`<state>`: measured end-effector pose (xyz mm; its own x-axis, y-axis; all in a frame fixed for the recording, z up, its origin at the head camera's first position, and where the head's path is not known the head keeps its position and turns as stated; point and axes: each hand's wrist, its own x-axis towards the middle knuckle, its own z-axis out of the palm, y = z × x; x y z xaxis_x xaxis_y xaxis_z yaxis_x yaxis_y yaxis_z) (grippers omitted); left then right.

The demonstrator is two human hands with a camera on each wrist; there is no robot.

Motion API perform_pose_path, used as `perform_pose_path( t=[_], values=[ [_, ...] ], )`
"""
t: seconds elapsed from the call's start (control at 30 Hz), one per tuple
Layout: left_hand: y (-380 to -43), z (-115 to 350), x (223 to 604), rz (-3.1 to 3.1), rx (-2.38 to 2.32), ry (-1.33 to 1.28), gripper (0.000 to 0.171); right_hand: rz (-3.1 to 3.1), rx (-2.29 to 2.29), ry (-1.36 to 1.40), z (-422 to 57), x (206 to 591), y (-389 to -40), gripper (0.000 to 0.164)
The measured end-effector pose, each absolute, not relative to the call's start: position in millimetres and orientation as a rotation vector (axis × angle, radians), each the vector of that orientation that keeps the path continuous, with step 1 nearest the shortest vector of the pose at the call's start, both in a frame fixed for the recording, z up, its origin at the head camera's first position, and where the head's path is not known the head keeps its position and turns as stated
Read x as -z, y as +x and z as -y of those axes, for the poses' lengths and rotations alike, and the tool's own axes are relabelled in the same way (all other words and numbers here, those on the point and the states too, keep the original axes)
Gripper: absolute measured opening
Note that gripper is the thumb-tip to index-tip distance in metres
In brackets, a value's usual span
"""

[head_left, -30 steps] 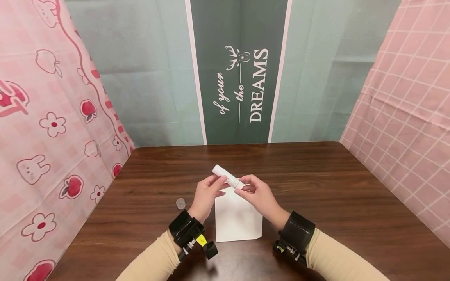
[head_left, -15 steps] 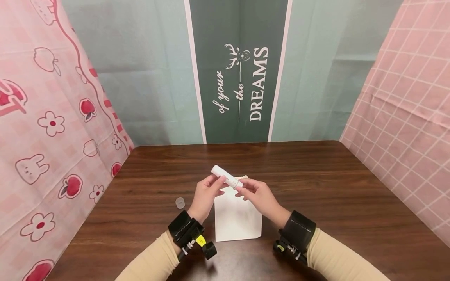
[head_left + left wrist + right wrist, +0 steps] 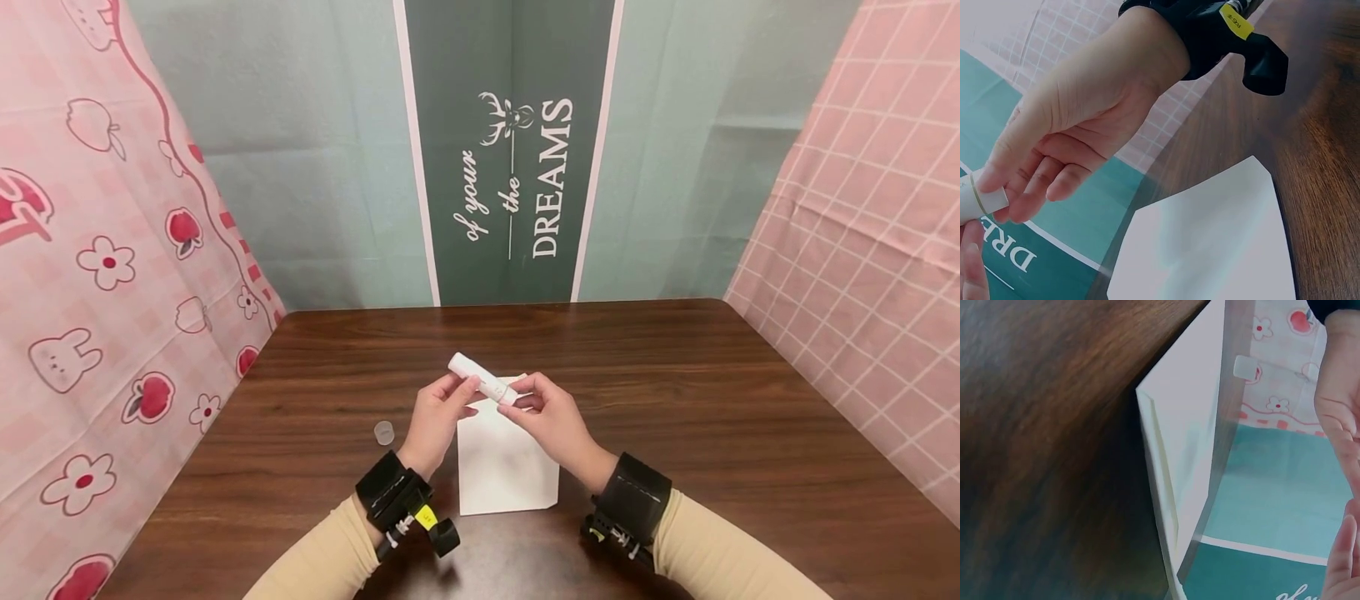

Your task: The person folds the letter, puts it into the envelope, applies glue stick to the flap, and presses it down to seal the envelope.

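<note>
In the head view, a white tube that looks like a glue stick is held tilted above a white sheet or envelope. My left hand grips the tube's body between thumb and fingers. At its lower right end, past a thin ring line, my right hand pinches the base. The left wrist view shows that end of the glue stick under the right thumb. A small translucent cap lies on the table to the left. The right wrist view leaves the tube out of frame.
Both hands are above a dark wood table. Pink patterned cloths hang at the left and right, and a green cloth hangs behind. In the right wrist view, the white sheet or envelope shows a raised, layered edge.
My right thumb and fingers have shifted on the glue stick's base, loosening round it and then pinching again. The left hand and the tube stay nearly in place.
</note>
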<state>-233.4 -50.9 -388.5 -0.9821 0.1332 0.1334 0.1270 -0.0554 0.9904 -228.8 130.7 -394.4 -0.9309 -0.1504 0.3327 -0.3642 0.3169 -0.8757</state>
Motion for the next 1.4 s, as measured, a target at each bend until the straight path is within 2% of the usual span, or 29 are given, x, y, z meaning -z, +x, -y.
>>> perform_pose_path(
  t=[0.23,0.43,0.73,0.87,0.97,1.17,1.4],
  values=[
    [-223,51,375,-2.142,-2.258,0.312,0.034,2.391,-1.808,0.531,-133,394,-228,0.026],
    [-217,51,369,-2.15,-2.273,0.332,0.034,2.419,-1.852,0.536,-132,394,-228,0.03],
    [-221,50,376,-2.138,-2.296,0.287,0.035,2.402,-1.844,0.573,-126,373,-211,0.036],
    [-230,50,390,-2.123,-2.331,0.236,0.037,2.375,-1.752,0.517,-124,386,-217,0.04],
    [-233,50,396,-2.118,-2.343,0.199,0.039,2.343,-1.696,0.491,-124,397,-224,0.037],
    [-232,51,397,-2.117,-2.33,0.21,0.037,2.344,-1.695,0.439,-125,396,-225,0.028],
    [-219,51,378,-2.15,-2.285,0.237,0.033,2.399,-1.818,0.414,-128,397,-227,0.029]
  ],
)
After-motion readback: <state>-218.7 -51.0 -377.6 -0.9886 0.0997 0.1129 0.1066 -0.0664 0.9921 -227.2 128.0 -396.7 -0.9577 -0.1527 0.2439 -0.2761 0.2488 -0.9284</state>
